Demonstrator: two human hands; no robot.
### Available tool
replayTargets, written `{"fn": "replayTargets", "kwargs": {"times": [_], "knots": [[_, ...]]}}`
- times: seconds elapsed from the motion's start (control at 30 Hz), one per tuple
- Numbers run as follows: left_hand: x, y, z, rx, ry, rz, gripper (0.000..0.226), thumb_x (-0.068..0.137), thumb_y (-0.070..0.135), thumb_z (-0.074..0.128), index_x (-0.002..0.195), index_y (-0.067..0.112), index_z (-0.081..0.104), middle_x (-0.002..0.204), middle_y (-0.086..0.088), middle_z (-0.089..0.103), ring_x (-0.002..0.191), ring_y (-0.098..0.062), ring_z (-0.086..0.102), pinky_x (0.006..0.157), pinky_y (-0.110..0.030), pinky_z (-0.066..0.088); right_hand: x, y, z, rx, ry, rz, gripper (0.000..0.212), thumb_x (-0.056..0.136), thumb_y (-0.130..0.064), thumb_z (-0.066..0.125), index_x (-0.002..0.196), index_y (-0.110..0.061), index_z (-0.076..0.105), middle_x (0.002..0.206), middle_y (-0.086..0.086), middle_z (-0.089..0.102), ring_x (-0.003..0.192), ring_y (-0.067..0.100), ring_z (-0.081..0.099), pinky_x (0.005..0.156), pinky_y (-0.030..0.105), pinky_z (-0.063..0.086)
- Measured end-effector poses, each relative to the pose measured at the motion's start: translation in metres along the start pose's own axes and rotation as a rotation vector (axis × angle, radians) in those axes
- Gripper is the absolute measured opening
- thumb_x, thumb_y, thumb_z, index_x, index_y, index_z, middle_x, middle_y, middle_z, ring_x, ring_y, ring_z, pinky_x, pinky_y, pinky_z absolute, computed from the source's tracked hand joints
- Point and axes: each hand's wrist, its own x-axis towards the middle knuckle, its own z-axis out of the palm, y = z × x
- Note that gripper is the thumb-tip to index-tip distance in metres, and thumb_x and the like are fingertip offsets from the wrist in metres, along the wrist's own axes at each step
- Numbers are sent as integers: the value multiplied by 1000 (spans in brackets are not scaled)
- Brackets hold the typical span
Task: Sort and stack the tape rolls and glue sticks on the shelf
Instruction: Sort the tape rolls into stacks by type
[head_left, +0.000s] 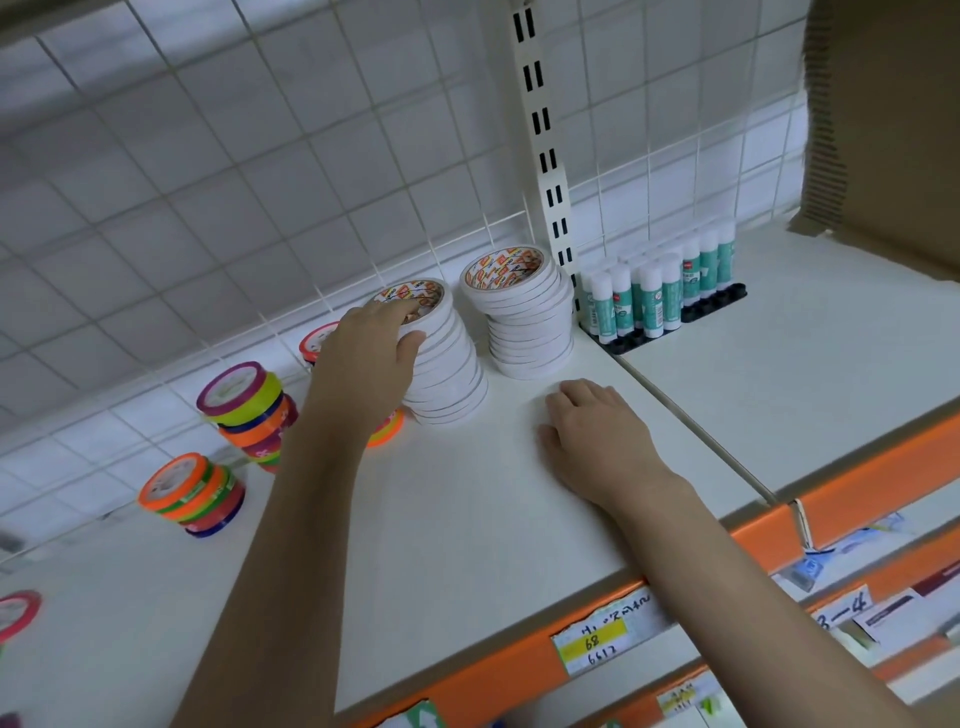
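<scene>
So left hand (371, 358) grips the leaning white stack (441, 358) near the shelf's (467, 519) back edge; right hand (587, 436) rests flat, spread, just right of it.

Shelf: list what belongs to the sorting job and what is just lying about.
Job:
white tape stacks
coloured tape stacks
glue sticks
left hand holding a white stack
right hand flat on the shelf

Lying about:
cardboard box
price labels

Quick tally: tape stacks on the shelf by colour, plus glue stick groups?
White tape stacks: 2
Coloured tape stacks: 2
Glue stick groups: 1
Total: 5
</scene>
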Motion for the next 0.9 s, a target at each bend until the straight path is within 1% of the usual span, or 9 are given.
{"fn": "replayTargets", "kwargs": {"times": [0.1, 0.17, 0.27, 0.4, 0.53, 0.63, 0.73, 0.83, 0.9], "knots": [[-12, -3, 0, 7, 77, 26, 45, 92, 21, 54, 135, 9, 46, 135, -13, 48, 125, -31, 39, 103, -41, 32, -1, 0, 0, -2, -2, 4, 36, 98, -29, 34, 125, -9, 46, 136, 5, 42, 129, 22, 32, 109, 30, 17], [-26, -8, 3, 2, 140, 29, 49, 90, 20, 58, 135, 8, 45, 139, -14, 44, 128, -33, 37, 106, -44, 30, -3, -1, -1, 2, -4, 4, 36, 98, -29, 35, 126, -10, 46, 138, 5, 41, 130, 22, 31, 108, 29, 17], [-53, -19, 8, -49, 195, -15, 52, 87, 21, 61, 136, 10, 45, 138, -13, 45, 128, -32, 39, 105, -48, 34, -6, -9, -6, 27, -18, -8, 41, 97, -28, 38, 135, -10, 39, 144, 5, 35, 135, 21, 26, 111, 29, 14], [-97, -41, 16, -106, 140, -117, 50, 87, 25, 59, 134, 13, 46, 132, -7, 50, 123, -28, 43, 99, -49, 39, -11, -30, -11, 20, -13, -69, 45, 96, -28, 41, 138, -10, 36, 143, 6, 36, 134, 22, 28, 112, 29, 17], [-139, -70, 17, -116, 79, -237, 45, 88, 27, 59, 130, 12, 51, 128, -7, 54, 120, -29, 48, 99, -45, 40, -18, -70, -5, 35, -12, -141, 46, 96, -27, 42, 139, -12, 37, 142, 4, 38, 132, 21, 31, 111, 29, 21], [-169, -98, 12, -109, 49, -329, 41, 89, 29, 58, 127, 12, 55, 123, -8, 59, 116, -30, 52, 96, -43, 41, -26, -108, 12, 27, -28, -224, 45, 95, -28, 43, 136, -9, 41, 141, 8, 41, 131, 24, 34, 112, 31, 23], [-200, -132, 6, -80, 39, -392, 42, 85, 34, 52, 118, 10, 62, 114, -12, 65, 106, -34, 59, 90, -44, 45, -36, -149, 33, 36, -62, -308, 45, 96, -30, 41, 135, -8, 43, 139, 9, 44, 131, 26, 36, 111, 33, 25], [-226, -166, -4, -72, -11, -471, 38, 91, 31, 55, 124, 13, 58, 122, -9, 61, 115, -30, 53, 97, -42, 41, -47, -189, 51, 80, -67, -349, 45, 91, -30, 40, 126, -4, 52, 129, 13, 53, 123, 33, 45, 109, 38, 31], [-242, -188, -10, -83, -4, -498, 39, 90, 31, 57, 124, 14, 58, 124, -8, 60, 117, -28, 51, 99, -41, 40, -54, -215, 62, 90, -77, -363, 43, 92, -29, 42, 125, -4, 53, 128, 13, 54, 123, 33, 45, 110, 39, 30]]}}
